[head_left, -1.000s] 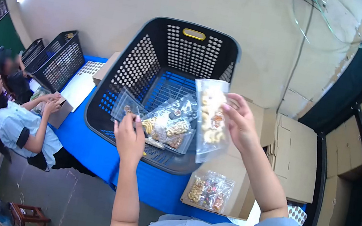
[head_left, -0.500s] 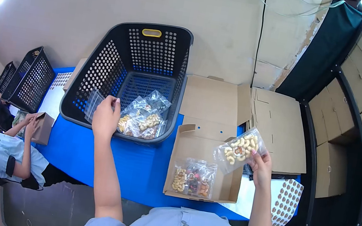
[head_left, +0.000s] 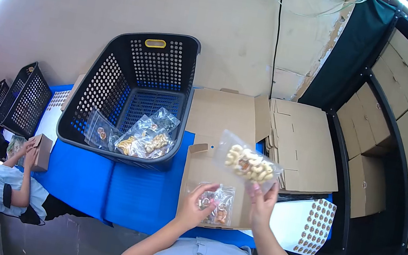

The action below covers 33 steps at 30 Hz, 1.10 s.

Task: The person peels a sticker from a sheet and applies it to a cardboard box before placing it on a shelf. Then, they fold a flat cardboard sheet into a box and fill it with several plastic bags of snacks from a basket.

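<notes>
A clear zip bag of cashews [head_left: 247,163] is pinched at its lower right corner by my right hand [head_left: 262,202], tilted above the open cardboard box [head_left: 240,217]. My left hand [head_left: 194,206] hovers at the box's front left with its fingers apart, partly covering the small clear bags [head_left: 223,206] lying inside. It appears to hold nothing. Left of the box stands a dark perforated basket [head_left: 106,81] with several clear bags [head_left: 151,137] of nuts at its near end. One more clear bag [head_left: 100,130] leans at the basket's left side.
Flat cardboard boxes [head_left: 303,144] are stacked right of the open box. A sticker sheet [head_left: 315,227] lies at the table's right end. On the left, another person [head_left: 5,186] holds a small brown box [head_left: 42,151] near more baskets [head_left: 25,97]. Shelves with cartons [head_left: 367,182] stand at right.
My left hand has left the basket and moved right to the box; the bag it was at now rests in the basket. My right hand has brought the cashew bag left over the box.
</notes>
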Tool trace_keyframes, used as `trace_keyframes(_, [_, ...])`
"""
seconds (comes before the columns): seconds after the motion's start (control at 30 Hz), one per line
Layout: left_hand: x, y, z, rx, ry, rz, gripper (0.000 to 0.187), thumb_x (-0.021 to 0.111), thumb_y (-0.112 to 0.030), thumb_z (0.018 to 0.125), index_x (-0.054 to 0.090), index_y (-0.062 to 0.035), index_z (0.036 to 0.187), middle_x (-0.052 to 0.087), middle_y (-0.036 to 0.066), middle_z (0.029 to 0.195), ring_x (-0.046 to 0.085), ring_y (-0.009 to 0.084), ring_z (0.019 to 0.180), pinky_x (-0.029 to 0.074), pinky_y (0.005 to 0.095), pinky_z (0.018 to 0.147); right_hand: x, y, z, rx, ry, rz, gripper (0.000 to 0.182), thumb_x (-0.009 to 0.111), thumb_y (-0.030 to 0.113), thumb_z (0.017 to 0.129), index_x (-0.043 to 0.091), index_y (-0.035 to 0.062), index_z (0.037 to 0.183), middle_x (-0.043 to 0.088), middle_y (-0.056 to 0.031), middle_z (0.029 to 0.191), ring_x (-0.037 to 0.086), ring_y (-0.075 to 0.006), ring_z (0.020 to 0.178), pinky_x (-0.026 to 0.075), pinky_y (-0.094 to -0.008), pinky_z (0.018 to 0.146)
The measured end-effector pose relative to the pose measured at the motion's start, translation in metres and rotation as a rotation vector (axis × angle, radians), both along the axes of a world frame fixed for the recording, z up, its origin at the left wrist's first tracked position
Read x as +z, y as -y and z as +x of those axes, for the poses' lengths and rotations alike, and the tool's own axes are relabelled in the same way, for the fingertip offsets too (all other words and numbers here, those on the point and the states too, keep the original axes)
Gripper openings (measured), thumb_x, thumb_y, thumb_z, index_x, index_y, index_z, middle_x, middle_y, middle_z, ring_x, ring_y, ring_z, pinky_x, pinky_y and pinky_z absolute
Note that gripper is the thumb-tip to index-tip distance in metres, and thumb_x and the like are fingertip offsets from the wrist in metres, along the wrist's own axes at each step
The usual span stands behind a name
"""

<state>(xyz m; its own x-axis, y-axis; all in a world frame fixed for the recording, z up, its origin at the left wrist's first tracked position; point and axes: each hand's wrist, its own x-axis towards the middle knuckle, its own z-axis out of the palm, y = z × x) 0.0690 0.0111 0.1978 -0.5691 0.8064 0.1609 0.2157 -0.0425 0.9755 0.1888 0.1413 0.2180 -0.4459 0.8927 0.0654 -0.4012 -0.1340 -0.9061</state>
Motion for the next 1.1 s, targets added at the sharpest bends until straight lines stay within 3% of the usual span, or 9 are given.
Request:
trace_keyframes(0.03, [-0.013, -0.004, 0.004, 0.004, 0.001, 0.003, 0.029, 0.061, -0.022, 0.088, 0.058, -0.0031, 0.11, 0.065, 0.011, 0.101, 0.062, 0.0238, 0.101, 0.039, 0.0448, 0.102, 0.002, 0.012, -0.004, 0.04, -0.084, -0.095, 0.038, 0.062, 0.007, 0.089, 0.039, 0.0024, 0.118, 0.051, -0.0093, 0.115, 0.054, -0.0186, 0.108, 0.049, -0.0349, 0.093])
trace_keyframes(0.1, [-0.048, -0.013, 0.002, -0.078, 0.761, 0.158, 0.047, 0.063, -0.034, 0.088, 0.049, -0.0039, 0.122, 0.059, 0.011, 0.117, 0.057, 0.0243, 0.11, 0.043, 0.0434, 0.099, -0.026, 0.03, -0.006, 0.152, -0.026, -0.151, 0.04, 0.062, 0.006, 0.088, 0.037, 0.0028, 0.119, 0.05, -0.01, 0.117, 0.052, -0.0191, 0.112, 0.047, -0.0351, 0.095])
trace_keyframes(0.13, [-0.047, -0.011, -0.006, -0.143, 0.944, 0.198, 0.054, 0.06, -0.036, 0.091, 0.04, -0.0063, 0.13, 0.056, 0.01, 0.123, 0.055, 0.0243, 0.115, 0.044, 0.0423, 0.096, -0.041, 0.035, -0.007, 0.257, 0.031, -0.207, 0.042, 0.061, 0.005, 0.088, 0.036, 0.0032, 0.121, 0.05, -0.0107, 0.118, 0.049, -0.0196, 0.115, 0.045, -0.0352, 0.096])
trace_keyframes(0.23, [-0.05, -0.013, -0.027, -0.106, 1.038, 0.236, 0.046, 0.056, -0.031, 0.094, 0.041, -0.0067, 0.13, 0.055, 0.01, 0.124, 0.053, 0.023, 0.117, 0.045, 0.0404, 0.096, -0.061, 0.037, -0.009, 0.243, 0.15, -0.033, 0.051, 0.06, 0.003, 0.087, 0.034, 0.0055, 0.131, 0.047, -0.012, 0.125, 0.046, -0.0208, 0.119, 0.044, -0.0347, 0.097])
trace_keyframes(0.43, [-0.06, -0.006, -0.026, -0.016, 0.682, 0.115, 0.042, 0.063, -0.014, 0.09, 0.046, -0.0021, 0.127, 0.059, 0.009, 0.119, 0.058, 0.0185, 0.109, 0.046, 0.0351, 0.094, -0.043, 0.003, -0.004, 0.281, 0.329, 0.139, 0.058, 0.066, 0.007, 0.084, 0.035, 0.0041, 0.133, 0.047, -0.0139, 0.128, 0.044, -0.0197, 0.121, 0.041, -0.0314, 0.098])
trace_keyframes(0.53, [-0.059, -0.006, -0.008, -0.112, 0.6, 0.115, 0.039, 0.064, -0.019, 0.091, 0.05, 0.0002, 0.122, 0.06, 0.008, 0.115, 0.056, 0.0137, 0.107, 0.044, 0.0286, 0.093, -0.03, 0.008, -0.007, 0.507, 0.296, 0.049, 0.044, 0.072, 0.015, 0.084, 0.051, -0.0023, 0.119, 0.062, -0.0092, 0.109, 0.059, -0.0132, 0.101, 0.046, -0.0284, 0.089])
trace_keyframes(0.73, [-0.047, -0.007, 0.0, -0.031, 0.505, 0.165, 0.03, 0.058, -0.018, 0.094, 0.053, 0.001, 0.117, 0.061, 0.008, 0.111, 0.057, 0.0124, 0.101, 0.045, 0.0273, 0.088, -0.032, 0.012, -0.009, 0.526, 0.295, -0.016, 0.024, 0.062, 0.014, 0.091, 0.058, -0.0013, 0.109, 0.065, -0.0031, 0.095, 0.061, -0.0084, 0.087, 0.049, -0.0235, 0.08])
trace_keyframes(0.97, [-0.047, -0.005, 0.0, -0.051, 0.588, 0.144, 0.029, 0.054, -0.02, 0.097, 0.05, 0.0012, 0.116, 0.06, 0.008, 0.109, 0.055, 0.0114, 0.102, 0.044, 0.0265, 0.089, -0.049, 0.004, -0.001, 0.679, 0.212, -0.103, 0.026, 0.055, 0.021, 0.096, 0.057, 0.0025, 0.114, 0.063, -0.0021, 0.101, 0.058, -0.0071, 0.094, 0.046, -0.0233, 0.083])
trace_keyframes(1.1, [-0.037, -0.005, 0.006, -0.007, 0.386, 0.121, 0.025, 0.054, -0.019, 0.096, 0.049, 0.0007, 0.111, 0.059, 0.008, 0.106, 0.054, 0.0107, 0.099, 0.044, 0.0261, 0.086, -0.042, 0.023, -0.008, 0.488, 0.151, -0.121, 0.033, 0.054, 0.016, 0.096, 0.048, -0.0003, 0.124, 0.059, -0.0061, 0.112, 0.056, -0.0103, 0.102, 0.046, -0.0262, 0.088])
